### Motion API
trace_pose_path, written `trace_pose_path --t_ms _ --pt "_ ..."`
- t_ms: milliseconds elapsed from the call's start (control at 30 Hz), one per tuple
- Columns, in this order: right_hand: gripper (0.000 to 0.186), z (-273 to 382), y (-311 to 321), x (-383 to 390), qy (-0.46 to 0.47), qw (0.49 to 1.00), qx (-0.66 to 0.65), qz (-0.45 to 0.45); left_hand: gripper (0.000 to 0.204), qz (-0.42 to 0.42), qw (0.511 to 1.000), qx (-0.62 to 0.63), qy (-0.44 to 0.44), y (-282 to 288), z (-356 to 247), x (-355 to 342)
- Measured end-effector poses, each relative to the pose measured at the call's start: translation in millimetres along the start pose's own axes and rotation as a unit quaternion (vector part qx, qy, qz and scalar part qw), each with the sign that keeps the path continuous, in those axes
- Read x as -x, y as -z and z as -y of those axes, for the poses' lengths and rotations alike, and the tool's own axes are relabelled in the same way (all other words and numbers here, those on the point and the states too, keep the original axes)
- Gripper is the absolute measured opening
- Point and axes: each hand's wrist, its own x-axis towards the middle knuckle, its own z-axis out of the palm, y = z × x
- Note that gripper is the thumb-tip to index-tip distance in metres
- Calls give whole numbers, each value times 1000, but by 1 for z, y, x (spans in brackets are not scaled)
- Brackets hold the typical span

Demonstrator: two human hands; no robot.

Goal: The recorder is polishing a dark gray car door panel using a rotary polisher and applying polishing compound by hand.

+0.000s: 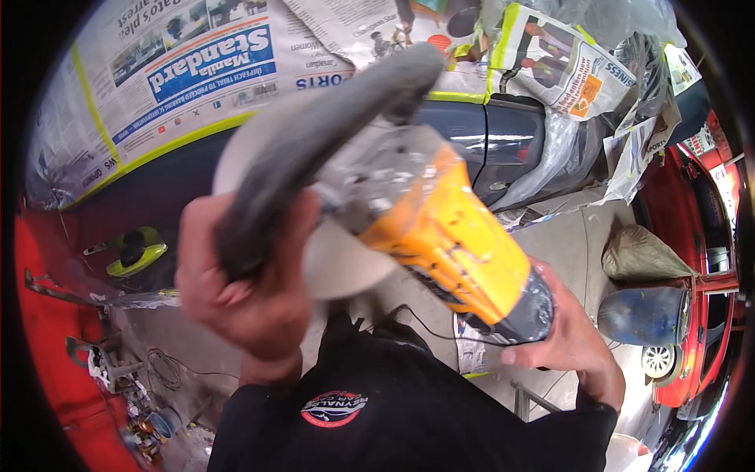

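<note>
Dark car panel point(169, 177): runs across the head view, seen from above.
Polisher point(464, 236): held up on the near side of the dark car panel, overlapping it in view; yellow and black, tilted, with the rear end toward the lower right and the front blurred.
Pale disc point(346, 263): sits at the front of the polisher, partly hidden; cannot tell whether touching the dark car panel.
Left hand point(244, 275): clamped around the near end of a thick black loop handle point(334, 145), in front of the dark car panel.
Right hand point(566, 322): wrapped firmly around the black rear end of the polisher, farther from the dark car panel than the other hand.
Black cord point(429, 329): trails from near the polisher's rear, on the near side of the dark car panel.
Newspaper sheets point(189, 71): spread above the dark car panel, edged with yellow-green tape point(189, 142).
Clear plastic point(550, 157): bunched over the right part of the dark car panel.
Lime-and-black object point(135, 263): shows against the left part of the dark car panel; too unclear to name.
Red car point(664, 177): stands right of the dark car panel.
Blue drum point(641, 315): stands right of the dark car panel and nearer, just beside a pale sack point(645, 252).
</note>
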Motion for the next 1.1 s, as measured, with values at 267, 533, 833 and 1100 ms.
trace_pose_path --t_ms 267,533,833,1100 --pt "117 -28 59 54 -71 983 -63 -154 28 113 981 137 -76 -123 -22 18" --pt "120 -67 79 68 -48 972 25 -229 32 124 976 174 -33 -171 -28 32" --pt "98 25 40 74 -73 990 63 -105 35 61 990 101 -81 -50 -41 -9" --pt "106 144 -25 103 24 992 125 -12 37 -23 992 -6 -123 140 -130 -67"
